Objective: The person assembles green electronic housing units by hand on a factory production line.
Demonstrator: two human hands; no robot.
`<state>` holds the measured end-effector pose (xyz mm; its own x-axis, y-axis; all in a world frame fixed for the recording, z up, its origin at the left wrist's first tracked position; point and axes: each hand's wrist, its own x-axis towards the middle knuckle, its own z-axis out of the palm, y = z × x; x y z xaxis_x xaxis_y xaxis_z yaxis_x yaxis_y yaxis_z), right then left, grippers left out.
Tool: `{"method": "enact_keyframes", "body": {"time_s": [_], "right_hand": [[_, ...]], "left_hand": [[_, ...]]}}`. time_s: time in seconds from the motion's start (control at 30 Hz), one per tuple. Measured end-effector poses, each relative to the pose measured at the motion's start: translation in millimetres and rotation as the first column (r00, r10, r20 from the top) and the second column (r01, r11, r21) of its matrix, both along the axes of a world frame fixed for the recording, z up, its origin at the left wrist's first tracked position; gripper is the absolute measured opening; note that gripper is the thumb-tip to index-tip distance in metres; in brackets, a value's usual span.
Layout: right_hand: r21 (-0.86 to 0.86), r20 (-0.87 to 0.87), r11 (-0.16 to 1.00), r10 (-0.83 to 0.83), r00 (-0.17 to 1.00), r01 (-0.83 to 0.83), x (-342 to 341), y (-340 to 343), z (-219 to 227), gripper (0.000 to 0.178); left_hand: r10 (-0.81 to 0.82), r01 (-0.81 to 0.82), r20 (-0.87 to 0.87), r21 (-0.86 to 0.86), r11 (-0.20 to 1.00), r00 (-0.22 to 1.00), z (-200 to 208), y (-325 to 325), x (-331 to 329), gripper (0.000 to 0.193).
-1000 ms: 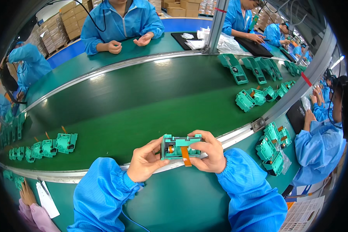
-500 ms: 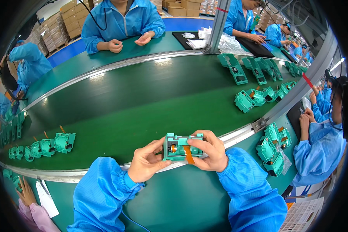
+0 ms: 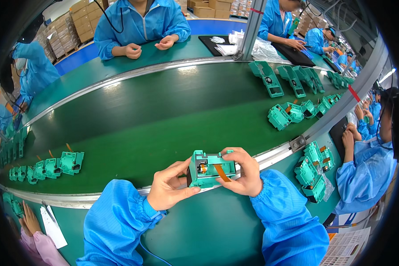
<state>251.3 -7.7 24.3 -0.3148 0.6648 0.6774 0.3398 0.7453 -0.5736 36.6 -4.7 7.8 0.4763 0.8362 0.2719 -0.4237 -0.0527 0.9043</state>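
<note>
A green plastic housing [image 3: 206, 179] is held up between my two hands, over the metal rail at the near edge of the belt. Its open side faces me and shows dark parts and a small coppery piece inside. An orange flat ribbon cable [image 3: 222, 173] hangs out over its front. My left hand [image 3: 167, 185] grips the left end, thumb along the lower edge. On the right end, my right hand [image 3: 244, 173] is closed, with fingers at the top edge and the thumb below, beside the cable's end. Part of the housing lies behind my fingers.
A green conveyor belt [image 3: 133, 146] runs beyond the metal rail [image 3: 270, 162]. Similar housings [image 3: 71, 162] ride on it at left and far right. More housings [image 3: 312, 177] sit on the bench at right, near a co-worker [image 3: 368, 164]. A pink-sleeved person's hand [image 3: 30, 219] rests at lower left.
The housing has tilted so more of its inside shows. My right fingers have shifted from its middle to its upper right edge. The housings at left on the belt have moved slightly left.
</note>
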Motion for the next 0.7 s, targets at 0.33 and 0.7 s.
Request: {"method": "enact_keyframes", "body": {"time_s": [0.33, 0.7], "right_hand": [[-0.294, -0.274, 0.951, 0.012, 0.962, -0.096, -6.9, 0.5, 0.3, 0.046], [-0.301, -0.249, 0.949, 0.013, 0.968, -0.09, -5.8, -0.2, 0.4, 0.043]], "left_hand": [[-0.004, 0.003, 0.042, 0.011, 1.0, 0.999, 3.5, 2.0, -0.2, 0.067], [-0.017, 0.018, 0.059, -0.012, 1.0, 0.998, -0.6, 1.4, -0.2, 0.069]]}}
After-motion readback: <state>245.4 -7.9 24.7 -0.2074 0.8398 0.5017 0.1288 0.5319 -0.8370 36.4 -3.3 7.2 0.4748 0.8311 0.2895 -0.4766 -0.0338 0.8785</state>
